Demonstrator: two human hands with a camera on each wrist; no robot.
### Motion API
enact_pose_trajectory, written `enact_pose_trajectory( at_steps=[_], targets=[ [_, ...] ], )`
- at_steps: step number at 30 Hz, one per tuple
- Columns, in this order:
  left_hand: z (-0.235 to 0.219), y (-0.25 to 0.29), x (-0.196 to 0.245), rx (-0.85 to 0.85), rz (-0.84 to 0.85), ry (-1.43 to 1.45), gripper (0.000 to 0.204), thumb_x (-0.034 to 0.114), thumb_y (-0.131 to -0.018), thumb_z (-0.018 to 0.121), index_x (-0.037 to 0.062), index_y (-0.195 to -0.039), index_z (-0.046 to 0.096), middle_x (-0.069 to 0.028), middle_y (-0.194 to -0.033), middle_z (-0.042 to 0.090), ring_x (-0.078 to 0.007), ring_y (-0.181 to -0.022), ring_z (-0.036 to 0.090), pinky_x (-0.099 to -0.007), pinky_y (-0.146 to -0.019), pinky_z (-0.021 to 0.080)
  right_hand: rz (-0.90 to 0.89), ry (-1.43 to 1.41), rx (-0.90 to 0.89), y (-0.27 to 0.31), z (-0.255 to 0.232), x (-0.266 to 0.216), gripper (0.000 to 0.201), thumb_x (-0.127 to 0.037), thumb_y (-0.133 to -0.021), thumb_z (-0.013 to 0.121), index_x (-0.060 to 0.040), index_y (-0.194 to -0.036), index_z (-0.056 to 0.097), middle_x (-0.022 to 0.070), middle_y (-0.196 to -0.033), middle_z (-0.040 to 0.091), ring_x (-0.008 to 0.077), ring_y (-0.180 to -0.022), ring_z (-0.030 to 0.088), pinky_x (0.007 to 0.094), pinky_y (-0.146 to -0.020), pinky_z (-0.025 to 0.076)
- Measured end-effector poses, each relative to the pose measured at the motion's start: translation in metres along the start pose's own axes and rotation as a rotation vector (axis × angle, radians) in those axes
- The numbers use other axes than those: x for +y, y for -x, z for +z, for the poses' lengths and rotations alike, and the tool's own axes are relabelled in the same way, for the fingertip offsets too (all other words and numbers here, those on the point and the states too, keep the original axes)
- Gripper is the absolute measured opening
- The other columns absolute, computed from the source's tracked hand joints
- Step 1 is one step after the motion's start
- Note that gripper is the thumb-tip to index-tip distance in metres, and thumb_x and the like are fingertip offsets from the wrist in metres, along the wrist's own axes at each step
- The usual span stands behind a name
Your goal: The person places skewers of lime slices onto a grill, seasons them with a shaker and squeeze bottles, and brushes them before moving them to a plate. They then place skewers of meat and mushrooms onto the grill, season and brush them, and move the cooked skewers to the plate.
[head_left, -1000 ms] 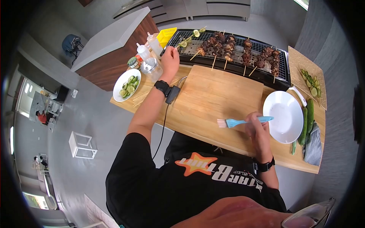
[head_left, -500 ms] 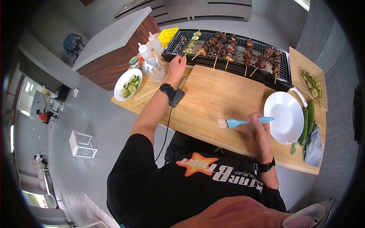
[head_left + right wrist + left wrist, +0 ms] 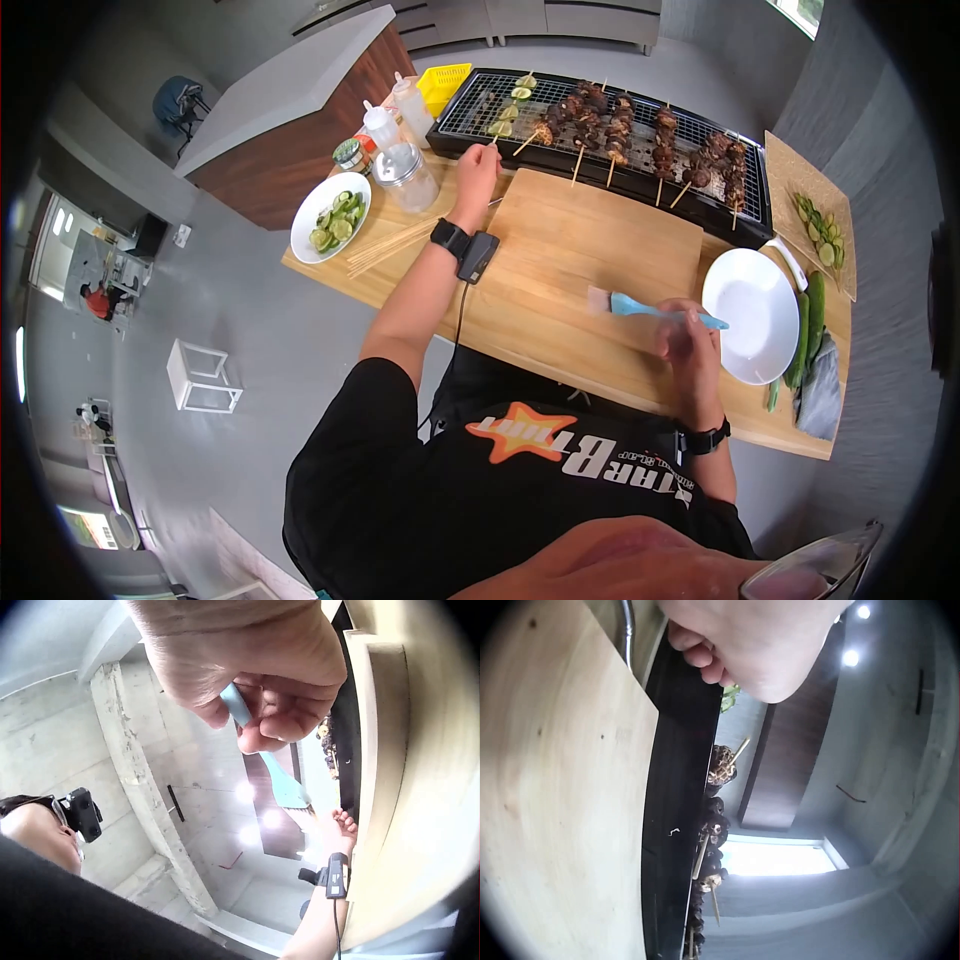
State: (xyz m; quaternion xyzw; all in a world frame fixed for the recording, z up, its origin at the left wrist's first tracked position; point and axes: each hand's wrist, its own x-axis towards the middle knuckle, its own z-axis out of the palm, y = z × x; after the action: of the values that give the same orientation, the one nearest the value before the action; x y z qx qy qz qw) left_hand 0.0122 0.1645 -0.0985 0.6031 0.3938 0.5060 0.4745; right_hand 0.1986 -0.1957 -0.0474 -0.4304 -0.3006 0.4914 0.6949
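Observation:
Near the grill's left front corner, my left hand (image 3: 477,182) pinches the stick end of a skewer of green cucumber slices (image 3: 512,108). Those slices lie along the left end of the grill (image 3: 470,118). In the left wrist view the curled fingers (image 3: 697,656) show beside the grill's black side, with a bit of green past them. My right hand (image 3: 692,345) grips a light-blue basting brush (image 3: 640,307) over the front of the table, its pale bristles pointing left. The right wrist view shows the brush handle between thumb and fingers. Several browned meat skewers (image 3: 617,130) lie farther right on the grill.
A wooden cutting board (image 3: 590,215) lies before the grill. To the right are a white bowl (image 3: 750,320), whole cucumbers (image 3: 815,310) and a grey cloth (image 3: 820,390). On the left stand a bowl of cucumber slices (image 3: 340,220), a glass jar (image 3: 405,178) and squeeze bottles (image 3: 410,105).
My left hand has moved right and turned the cucumber skewer from a slant over the grill's edge to lying along its left end. The right hand still holds the brush, now tilted slightly.

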Motion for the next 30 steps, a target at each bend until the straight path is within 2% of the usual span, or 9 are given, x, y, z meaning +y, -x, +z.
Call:
enact_pose_trajectory(
  at_steps=[6,10,13,15,18,21,24,27,30],
  targets=[
    [-0.002,0.0,-0.007,-0.031,-0.081,0.228,0.023,0.02,-0.092,0.049,0.0047,-0.078,0.056,0.0014,-0.063,0.051,-0.0057,-0.055,0.043,-0.023,-0.05,0.034,0.084,0.215,-0.035,-0.013,0.023,-0.022,0.032,-0.028,-0.098,0.05,0.0013,-0.105,0.061,0.0041,-0.079,0.059,0.0091,-0.06,0.052,0.0218,-0.051,0.04],
    [0.001,-0.003,-0.012,0.008,0.062,0.169,0.019,0.017,-0.092,0.05,0.0026,-0.081,0.057,0.0013,-0.065,0.051,-0.0059,-0.059,0.045,-0.0235,-0.053,0.036,-0.019,0.47,-0.136,-0.054,0.049,-0.055,0.028,-0.024,-0.097,0.052,0.0005,-0.108,0.06,0.0037,-0.079,0.06,0.0078,-0.058,0.052,0.0207,-0.05,0.041],
    [0.002,0.0,-0.009,0.031,0.084,0.173,0.019,0.017,-0.092,0.052,0.0022,-0.08,0.056,0.0013,-0.065,0.051,-0.0062,-0.06,0.045,-0.024,-0.054,0.037,-0.176,0.636,-0.216,-0.109,0.073,-0.073,0.027,-0.023,-0.096,0.054,-0.0008,-0.11,0.061,0.0024,-0.081,0.061,0.0059,-0.06,0.053,0.0196,-0.051,0.041],
    [0.002,0.001,-0.009,0.025,0.103,0.143,0.018,0.017,-0.092,0.052,0.0033,-0.081,0.056,0.0018,-0.065,0.051,-0.0052,-0.058,0.044,-0.0233,-0.052,0.035,-0.186,0.67,-0.204,-0.145,0.1,-0.082,0.027,-0.022,-0.096,0.056,-0.002,-0.112,0.061,0.0009,-0.082,0.061,0.0051,-0.064,0.052,0.0186,-0.052,0.04],
    [0.003,-0.001,-0.014,0.007,0.072,0.162,0.017,0.018,-0.092,0.05,0.0046,-0.083,0.057,0.0027,-0.064,0.051,-0.0033,-0.052,0.04,-0.0215,-0.046,0.029,-0.283,0.739,-0.349,-0.211,0.122,-0.073,0.027,-0.022,-0.094,0.057,-0.0043,-0.114,0.062,-0.001,-0.082,0.061,0.0043,-0.067,0.051,0.0182,-0.053,0.04],
    [0.003,0.0,-0.01,-0.028,0.006,0.186,0.018,0.018,-0.093,0.05,0.0045,-0.083,0.057,0.0027,-0.064,0.05,-0.003,-0.052,0.039,-0.0217,-0.046,0.029,-0.26,0.826,-0.41,-0.261,0.144,-0.058,0.027,-0.023,-0.093,0.059,-0.0041,-0.113,0.063,-0.0006,-0.085,0.062,0.0049,-0.067,0.053,0.0193,-0.054,0.042],
    [0.001,0.003,-0.005,-0.031,0.027,0.192,0.022,0.02,-0.092,0.053,0.0027,-0.078,0.056,0.0014,-0.06,0.05,-0.0055,-0.055,0.043,-0.0248,-0.05,0.035,-0.339,0.88,-0.413,-0.318,0.142,-0.025,0.025,-0.023,-0.094,0.057,-0.0045,-0.111,0.063,-0.0021,-0.079,0.06,0.0036,-0.062,0.049,0.0195,-0.05,0.04],
    [0.003,0.003,-0.005,-0.008,0.035,0.185,0.022,0.019,-0.092,0.053,0.0022,-0.078,0.056,0.0017,-0.06,0.048,-0.0049,-0.056,0.043,-0.0247,-0.051,0.035,-0.194,1.114,-0.431,-0.336,0.145,-0.015,0.025,-0.024,-0.093,0.058,-0.005,-0.108,0.065,-0.0027,-0.077,0.06,0.0033,-0.062,0.05,0.0191,-0.052,0.041],
    [0.004,0.001,-0.009,0.02,0.08,0.214,0.022,0.018,-0.091,0.054,0.0008,-0.078,0.056,0.0017,-0.06,0.047,-0.0054,-0.057,0.042,-0.025,-0.052,0.035,-0.416,1.037,-0.313,-0.35,0.149,-0.013,0.026,-0.026,-0.091,0.059,-0.0029,-0.1,0.067,0.0006,-0.067,0.06,0.0078,-0.058,0.054,0.0246,-0.052,0.043]
  ],
)
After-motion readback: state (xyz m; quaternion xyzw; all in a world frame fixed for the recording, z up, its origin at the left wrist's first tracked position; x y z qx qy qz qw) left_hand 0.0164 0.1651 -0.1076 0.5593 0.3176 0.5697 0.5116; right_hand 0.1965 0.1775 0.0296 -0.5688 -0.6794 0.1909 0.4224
